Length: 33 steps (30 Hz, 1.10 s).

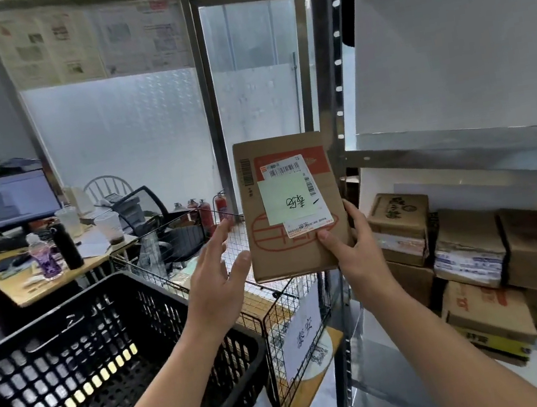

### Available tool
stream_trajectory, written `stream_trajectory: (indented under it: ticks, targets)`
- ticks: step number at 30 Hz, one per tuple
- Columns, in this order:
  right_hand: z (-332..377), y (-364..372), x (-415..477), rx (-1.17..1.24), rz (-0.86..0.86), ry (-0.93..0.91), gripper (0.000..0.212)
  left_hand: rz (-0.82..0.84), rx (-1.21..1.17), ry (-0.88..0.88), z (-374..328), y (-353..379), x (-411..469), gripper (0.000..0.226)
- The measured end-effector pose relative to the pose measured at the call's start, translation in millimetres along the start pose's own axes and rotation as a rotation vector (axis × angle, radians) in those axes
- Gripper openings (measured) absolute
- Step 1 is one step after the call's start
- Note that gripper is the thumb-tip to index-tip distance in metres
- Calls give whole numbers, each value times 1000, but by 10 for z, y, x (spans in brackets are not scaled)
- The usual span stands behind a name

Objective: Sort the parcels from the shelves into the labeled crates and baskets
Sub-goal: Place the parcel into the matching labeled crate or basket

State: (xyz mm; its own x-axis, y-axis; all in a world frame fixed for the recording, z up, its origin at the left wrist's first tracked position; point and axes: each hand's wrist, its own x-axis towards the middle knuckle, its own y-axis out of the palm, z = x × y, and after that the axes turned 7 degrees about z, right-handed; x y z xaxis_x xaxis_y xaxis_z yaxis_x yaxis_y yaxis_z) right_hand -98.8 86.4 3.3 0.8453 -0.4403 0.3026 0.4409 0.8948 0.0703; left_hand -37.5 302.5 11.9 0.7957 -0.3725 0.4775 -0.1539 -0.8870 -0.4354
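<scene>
1. Parcel (296, 254): a flat, thin cardboard box, held upright in the air in front of me. It is above the wire basket (274, 306) and just left of the shelf (459, 145) post.
2. Handling, my guess: light, since one corner grip carries it. The board looks stiff enough not to sag and is dry, so not slippery. Nothing suggests fragile contents, but I cannot tell what is inside.
3. Best hold: the bottom corners or the long side edges. That keeps my fingers off the green note (289, 200) and the shipping label (289, 166), which I need to read for sorting.
4. Right hand (352, 246): clamped on the lower right corner. The thumb lies flat across the front face and the fingers wrap behind, with the wrist raised and the forearm angled up from lower right.
5. Left hand (216, 269): fingers spread and straight, gripping nothing, palm turned toward the parcel's left edge. The thumb tip is at that edge, whether touching or only just beside it I cannot tell.
6. Candidate bins: the black crate (51, 313) is at lower left. The wire basket carries a paper tag (304, 333).
7. More parcels (466, 244) are stacked on the shelf to my right.
</scene>
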Motion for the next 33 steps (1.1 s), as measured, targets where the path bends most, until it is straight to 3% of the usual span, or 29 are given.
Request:
stream_trajectory:
  ticks: [6,15,19,25,33]
  targets:
    - [-262,208,790,-84,143,18,69,-66,212,-147,539,-112,463,51]
    - [-1021,737,2294,-334,543,229,61,-92,451,-472,1649,-133,1049,46]
    - [-1443,1049,2856,-522,745,309,67,-67,589,-630,2003,-201,1237,61]
    - [-1769,1473,3309,-701,1024,418,68,-100,703,-765,2198,-251,1366,53]
    - [-1725,1733,3773,-893,1216,360,68,-43,714,-852,2275,-301,1390,56]
